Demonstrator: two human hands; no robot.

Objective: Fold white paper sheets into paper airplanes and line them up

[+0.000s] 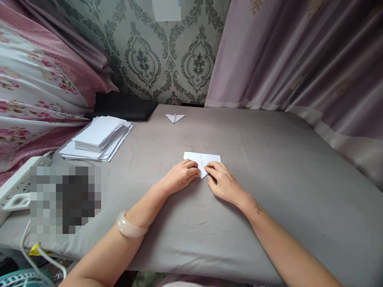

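Both hands sit on a partly folded white paper sheet (202, 161) lying flat near the middle of the grey-sheeted bed (269, 167), a little toward its near edge. Left hand (180, 176) is loosely curled, fingertips pressing the sheet's left part down; right hand (223, 184) has fingers pinching or pressing the folded point at the sheet's near side, can't tell which exactly. Neither hand is lifting it. Paper looks thin and very light, holds a crease, would slide easily on the cloth and crumple if squeezed; the bed gives under pressure, so creases probably need firm fingertip runs. Best hold by my read: pin flat with fingertips, lift only by a corner or free edge. Toward the far left corner of the bed lies a stack of white sheets (98, 137), and near the far edge a finished paper plane (175, 117). Pale bangle (131, 226) on the left wrist.
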